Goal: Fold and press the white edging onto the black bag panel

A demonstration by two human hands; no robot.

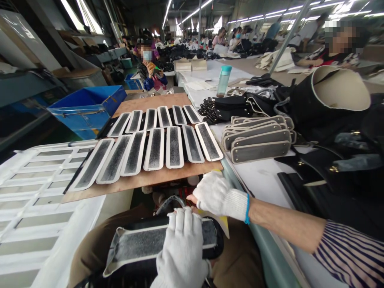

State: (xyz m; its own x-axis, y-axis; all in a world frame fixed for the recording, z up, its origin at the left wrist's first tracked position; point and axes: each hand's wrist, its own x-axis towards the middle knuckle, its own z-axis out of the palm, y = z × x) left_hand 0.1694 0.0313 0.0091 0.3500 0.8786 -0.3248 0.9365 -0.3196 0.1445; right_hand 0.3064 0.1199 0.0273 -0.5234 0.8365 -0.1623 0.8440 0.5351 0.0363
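Across my lap lies a black bag (217, 246) with its base facing up, a grey speckled panel with pale edging (138, 242) on it. My left hand (181, 250), in a white knitted glove, rests over the panel, its fingers bent over the far edge and holding the bag. Just beyond that edge my right hand (214, 194), also gloved, is closed with its bare fingertips by the left fingers; what it pinches is hidden. A dark handle loop (171, 203) shows beyond the bag. A yellow and white sheet (224, 226) sticks out under my right hand.
Two rows of white-edged dark panels (154, 150) lie on a brown board (129, 186). Stacked grey pieces (261, 140), black bag parts (324, 168) and a bottle (224, 82) stand right. At left are a blue bin (87, 114) and a white slotted sheet (45, 200). Co-workers sit farther back.
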